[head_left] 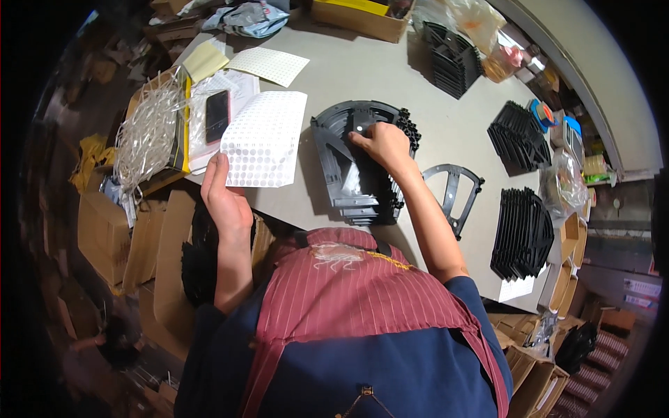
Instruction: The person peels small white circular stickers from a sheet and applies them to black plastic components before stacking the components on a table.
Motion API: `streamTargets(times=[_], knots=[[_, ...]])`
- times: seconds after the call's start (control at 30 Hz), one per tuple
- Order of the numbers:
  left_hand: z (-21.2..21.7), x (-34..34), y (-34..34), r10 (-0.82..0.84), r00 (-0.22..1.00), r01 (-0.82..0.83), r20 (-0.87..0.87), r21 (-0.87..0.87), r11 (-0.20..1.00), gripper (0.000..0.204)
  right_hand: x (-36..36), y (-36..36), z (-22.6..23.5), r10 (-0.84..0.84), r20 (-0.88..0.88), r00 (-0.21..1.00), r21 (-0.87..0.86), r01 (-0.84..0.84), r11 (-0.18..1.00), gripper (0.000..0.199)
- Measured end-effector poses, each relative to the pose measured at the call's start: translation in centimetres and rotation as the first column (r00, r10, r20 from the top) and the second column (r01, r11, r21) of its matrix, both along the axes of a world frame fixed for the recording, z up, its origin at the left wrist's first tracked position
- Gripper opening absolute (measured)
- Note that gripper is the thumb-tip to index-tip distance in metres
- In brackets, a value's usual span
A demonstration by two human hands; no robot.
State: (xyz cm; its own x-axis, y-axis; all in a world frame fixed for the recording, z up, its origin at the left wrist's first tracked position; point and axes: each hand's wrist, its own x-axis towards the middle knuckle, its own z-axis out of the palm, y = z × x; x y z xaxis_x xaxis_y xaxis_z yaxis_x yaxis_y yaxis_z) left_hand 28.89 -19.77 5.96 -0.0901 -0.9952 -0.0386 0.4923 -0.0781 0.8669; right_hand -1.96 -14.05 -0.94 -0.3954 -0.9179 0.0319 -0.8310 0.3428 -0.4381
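Observation:
My left hand grips the lower left edge of a white sheet of round stickers, with the thumb on its front. The sheet is tilted up over the table's near edge. Right of it lies a stack of black fan-shaped plastic frames. My right hand rests over the upper part of that stack, fingers curled and thumb against the top frame. A small white round spot shows beside the thumb; whether the fingers pinch anything is hidden. A single fan-shaped frame lies flat beside my right forearm.
More stacks of black frames stand along the table's right side and far right. A phone lies on papers at the left, beside a box of pale shredded strips. Another sticker sheet lies behind. Cardboard boxes crowd the floor.

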Motion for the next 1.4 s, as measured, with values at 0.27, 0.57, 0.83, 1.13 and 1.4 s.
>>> streamTargets(times=[0.27, 0.57, 0.83, 1.13, 1.4], knots=[[0.1, 0.5, -0.4, 0.09, 0.995, -0.087, 0.052, -0.045, 0.995, 0.033, -0.5, 7.4, 5.7, -0.253, 0.183, 0.95, -0.209, 0.289, 0.934, 0.053], [-1.0, 0.8, -1.3, -0.102, 0.991, 0.101, 0.082, 0.016, 0.995, 0.03, -9.4, 22.6, -5.2, -0.447, -0.031, 0.894, 0.198, 0.444, 0.874, 0.054], [0.1, -5.1, 1.4, -0.317, 0.911, 0.364, 0.263, -0.153, 0.919, 0.022, -11.1, 22.4, -5.3, -0.348, -0.176, 0.921, 0.193, 0.379, 0.905, 0.049], [0.8, -6.4, 4.3, -0.389, 0.871, 0.454, 0.299, -0.189, 0.871, 0.029, -10.7, 20.8, -3.8, -0.366, -0.241, 0.899, 0.205, 0.416, 0.886, 0.052], [1.0, -6.1, 4.2, -0.325, 0.883, 0.398, 0.337, -0.173, 0.901, 0.028, -10.5, 21.5, -1.9, -0.358, -0.26, 0.897, 0.174, 0.408, 0.896, 0.054]])
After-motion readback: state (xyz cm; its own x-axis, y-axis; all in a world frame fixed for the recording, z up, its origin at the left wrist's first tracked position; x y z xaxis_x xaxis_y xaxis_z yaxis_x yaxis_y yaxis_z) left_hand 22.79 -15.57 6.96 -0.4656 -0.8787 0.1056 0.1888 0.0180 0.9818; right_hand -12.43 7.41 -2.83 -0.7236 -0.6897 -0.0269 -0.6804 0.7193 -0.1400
